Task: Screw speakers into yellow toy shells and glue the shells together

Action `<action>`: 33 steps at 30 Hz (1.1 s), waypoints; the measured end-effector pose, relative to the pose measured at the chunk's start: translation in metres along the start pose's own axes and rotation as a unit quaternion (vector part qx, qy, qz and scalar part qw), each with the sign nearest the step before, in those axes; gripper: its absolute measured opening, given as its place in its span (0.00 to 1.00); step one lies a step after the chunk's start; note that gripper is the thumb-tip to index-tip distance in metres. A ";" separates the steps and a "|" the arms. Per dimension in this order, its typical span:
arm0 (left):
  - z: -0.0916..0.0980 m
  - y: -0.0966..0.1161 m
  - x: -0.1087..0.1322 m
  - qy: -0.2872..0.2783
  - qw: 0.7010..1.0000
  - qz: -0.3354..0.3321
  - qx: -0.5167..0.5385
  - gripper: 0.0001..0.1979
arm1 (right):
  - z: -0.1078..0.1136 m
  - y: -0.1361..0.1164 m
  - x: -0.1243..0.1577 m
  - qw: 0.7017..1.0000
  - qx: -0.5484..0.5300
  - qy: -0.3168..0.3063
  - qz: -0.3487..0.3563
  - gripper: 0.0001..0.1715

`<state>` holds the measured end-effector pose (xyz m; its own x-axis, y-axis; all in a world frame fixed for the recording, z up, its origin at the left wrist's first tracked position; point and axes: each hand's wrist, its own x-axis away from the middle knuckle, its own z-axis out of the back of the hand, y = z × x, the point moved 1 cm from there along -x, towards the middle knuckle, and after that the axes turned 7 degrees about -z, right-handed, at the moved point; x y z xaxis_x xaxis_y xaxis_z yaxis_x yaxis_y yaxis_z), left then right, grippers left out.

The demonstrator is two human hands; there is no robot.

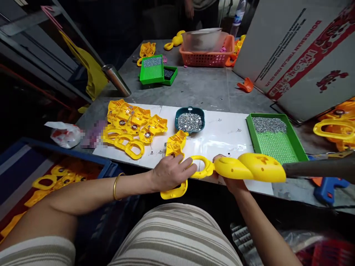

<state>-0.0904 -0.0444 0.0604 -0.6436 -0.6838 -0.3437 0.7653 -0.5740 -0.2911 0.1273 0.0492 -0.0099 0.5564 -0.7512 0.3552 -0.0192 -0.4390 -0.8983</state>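
My left hand (pixel 170 171) is closed over a yellow plastic shell half (pixel 176 142) with its hollow inside facing up. That shell's loop handle (pixel 176 193) sticks out below the palm, towards my body. From underneath, my right hand (pixel 223 179) grips another yellow shell half (pixel 249 168), smooth rounded side up, with small holes in it; most of this hand is hidden. The loop handle (pixel 202 166) of this second shell reaches the fingertips of my left hand. Just beyond stands a dark green dish (pixel 190 128) of small shiny metal parts.
More yellow shells (pixel 130 122) with round speakers and wires lie at left on the white sheet (pixel 219 129). A green tray (pixel 298 147) of screws sits right, near a blue glue gun (pixel 327 190). Farther back are green trays (pixel 152 75), an orange basket (pixel 203 59) and a carton (pixel 305 48).
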 end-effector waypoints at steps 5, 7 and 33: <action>-0.015 0.007 0.001 -0.016 1.000 0.004 0.025 0.07 | 0.004 0.012 -0.007 0.997 -0.006 -0.055 -0.061 0.35; -0.019 0.009 0.002 -0.019 0.999 0.005 0.025 0.08 | 0.009 0.012 -0.010 0.998 0.008 -0.041 -0.056 0.34; -0.088 0.037 -0.085 -0.225 0.940 -0.179 0.183 0.13 | 0.084 -0.018 0.015 0.846 0.476 0.228 -0.075 0.17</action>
<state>-0.0078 0.0321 0.0003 -0.8567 -0.4922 0.1545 0.5029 -0.8635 0.0380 0.2055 0.0875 -0.0104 0.1109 -0.9298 0.3510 0.8219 -0.1127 -0.5584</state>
